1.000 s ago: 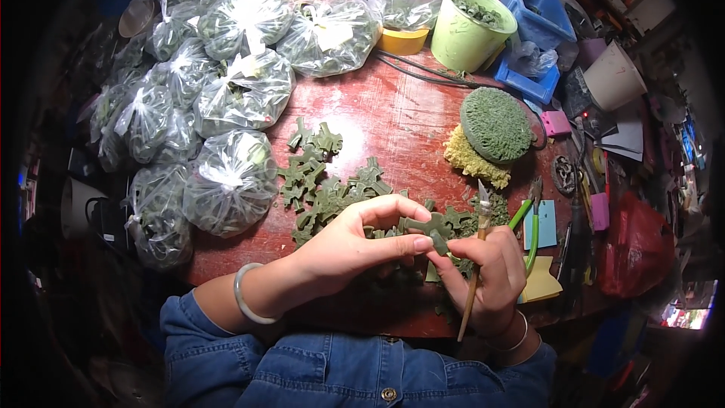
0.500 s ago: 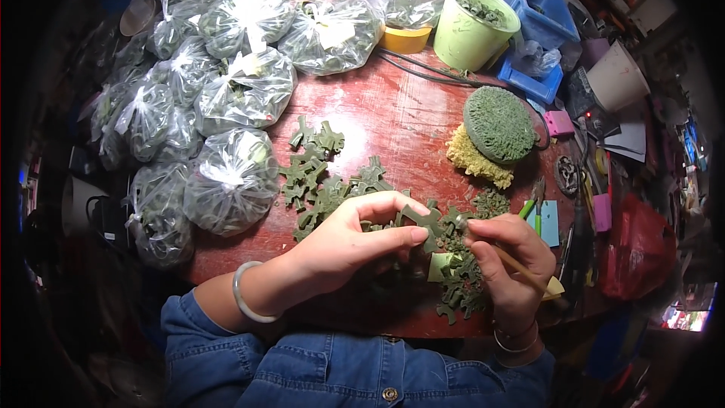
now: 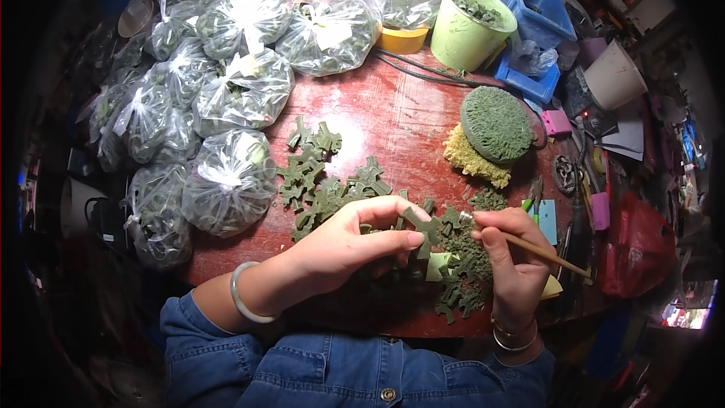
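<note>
Between thumb and fingers, my left hand (image 3: 347,242) pinches a flat dark green branched piece (image 3: 425,236). My right hand (image 3: 519,253) is closed on a thin wooden-handled tool (image 3: 545,255) with a metal tip, held like a pen. That tip lies just right of the piece, apart from it. Beyond my left hand spreads a pile of similar green branched pieces (image 3: 325,193). Under and between my hands are more pieces and green scraps (image 3: 464,279), with a yellow-green paper slip (image 3: 436,266) partly covered.
Knotted clear bags of green pieces (image 3: 230,174) line the left and back of the red table (image 3: 400,121). At the right sit a round green textured pad (image 3: 497,125) on a yellow sponge-like block (image 3: 472,160), a light green bucket (image 3: 461,38) and blue trays (image 3: 532,79).
The tool's tip has drawn slightly right, away from the green piece, and its handle has swung to a flatter slant. My left hand keeps its hold almost unmoved.
</note>
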Available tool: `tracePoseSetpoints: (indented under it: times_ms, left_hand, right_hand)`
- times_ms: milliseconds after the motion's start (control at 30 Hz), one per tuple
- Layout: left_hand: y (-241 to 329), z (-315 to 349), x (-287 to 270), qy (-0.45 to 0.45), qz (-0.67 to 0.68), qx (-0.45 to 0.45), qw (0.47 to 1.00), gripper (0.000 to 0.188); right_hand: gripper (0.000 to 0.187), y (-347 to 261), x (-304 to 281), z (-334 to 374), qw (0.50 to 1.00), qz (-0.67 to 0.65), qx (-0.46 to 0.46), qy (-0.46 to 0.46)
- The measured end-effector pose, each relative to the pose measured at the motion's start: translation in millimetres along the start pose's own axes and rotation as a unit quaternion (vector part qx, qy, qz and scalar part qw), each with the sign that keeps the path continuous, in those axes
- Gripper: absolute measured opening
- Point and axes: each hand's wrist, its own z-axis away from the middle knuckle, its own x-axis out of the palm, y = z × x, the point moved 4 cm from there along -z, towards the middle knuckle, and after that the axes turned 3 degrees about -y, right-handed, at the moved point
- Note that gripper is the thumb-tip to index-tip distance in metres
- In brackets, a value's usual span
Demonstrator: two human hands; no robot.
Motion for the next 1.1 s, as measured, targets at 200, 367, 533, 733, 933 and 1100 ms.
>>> tracePoseSetpoints:
  times_ms: [200,367,533,733,933,1100]
  left_hand:
    - [1.9,-0.7,0.5,0.014,-0.006,0.031,0.999,0.024]
    - [7.7,2.3,3.1,0.053,-0.018,0.069,0.996,0.023]
    - [11.0,2.2,4.0,0.066,-0.071,0.112,0.989,0.023]
    - [10.7,3.4,2.3,0.082,-0.087,0.134,0.984,0.021]
    - [10.7,0.3,3.1,0.079,-0.097,0.15,0.981,0.021]
    - [12.8,3.6,3.7,0.084,-0.098,0.144,0.981,0.021]
  right_hand:
    - [0.016,-17.0,9.4,1.8,0.985,0.062,-0.124,-0.107]
    - [0.023,-19.3,15.9,6.3,0.948,0.184,-0.248,-0.074]
    - [0.026,-24.8,19.6,8.5,0.941,0.192,-0.258,-0.103]
    - [0.029,-26.0,25.0,9.4,0.932,0.213,-0.269,-0.118]
    - [0.029,-27.8,20.5,9.2,0.932,0.227,-0.266,-0.095]
    - [0.03,-27.1,21.5,9.8,0.933,0.205,-0.272,-0.115]
